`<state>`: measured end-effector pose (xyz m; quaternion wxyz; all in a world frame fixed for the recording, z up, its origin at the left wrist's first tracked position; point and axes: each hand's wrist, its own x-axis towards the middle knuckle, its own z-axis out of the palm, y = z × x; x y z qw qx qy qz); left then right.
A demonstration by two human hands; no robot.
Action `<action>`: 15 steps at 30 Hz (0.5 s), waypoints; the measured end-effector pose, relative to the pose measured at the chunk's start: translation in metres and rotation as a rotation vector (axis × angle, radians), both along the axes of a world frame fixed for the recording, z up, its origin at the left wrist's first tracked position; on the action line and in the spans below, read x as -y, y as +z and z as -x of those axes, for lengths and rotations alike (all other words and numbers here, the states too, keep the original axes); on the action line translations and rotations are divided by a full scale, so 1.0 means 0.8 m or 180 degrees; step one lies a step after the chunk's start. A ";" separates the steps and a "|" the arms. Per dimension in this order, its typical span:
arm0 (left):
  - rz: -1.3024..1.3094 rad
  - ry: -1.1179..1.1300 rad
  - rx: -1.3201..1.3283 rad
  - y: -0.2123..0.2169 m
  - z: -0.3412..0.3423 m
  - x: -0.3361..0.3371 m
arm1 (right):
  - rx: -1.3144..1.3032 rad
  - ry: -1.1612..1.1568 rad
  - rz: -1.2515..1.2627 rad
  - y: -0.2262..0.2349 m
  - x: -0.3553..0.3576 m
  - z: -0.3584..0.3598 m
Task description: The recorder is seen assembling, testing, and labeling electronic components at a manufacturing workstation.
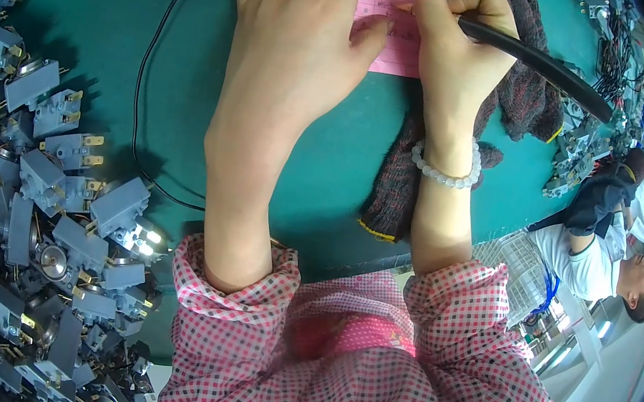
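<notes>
Pink paper slip (394, 23) is lying at twelve o'clock, left hand (296, 27) pressing it flat with fingers spread, right hand (454, 31) gripping a black pen (535, 62).

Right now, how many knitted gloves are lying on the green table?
2. One glove lies beside the right wrist, partly under the right hand. The other glove lies farther right, under the black pen. More could be hidden beneath the arms.
</notes>
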<state>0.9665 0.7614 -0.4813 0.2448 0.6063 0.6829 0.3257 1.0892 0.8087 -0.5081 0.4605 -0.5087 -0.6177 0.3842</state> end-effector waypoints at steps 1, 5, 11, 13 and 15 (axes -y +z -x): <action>-0.0030 -0.0008 -0.0012 0.000 0.000 0.001 | -0.0054 -0.0009 -0.0031 -0.001 0.000 0.001; 0.0038 -0.0009 -0.0029 0.002 0.001 -0.001 | -0.0120 0.0077 0.0078 0.002 0.003 0.001; 0.0111 -0.0005 0.0031 0.002 0.000 -0.001 | -0.0224 -0.0006 -0.0132 -0.005 0.000 0.000; 0.0026 -0.0018 -0.0018 0.000 0.000 -0.001 | -0.1281 0.0431 -0.0375 -0.021 -0.009 0.005; 0.0039 -0.0017 0.0001 0.002 -0.001 -0.002 | -0.2328 0.0869 -0.0621 -0.023 -0.010 0.000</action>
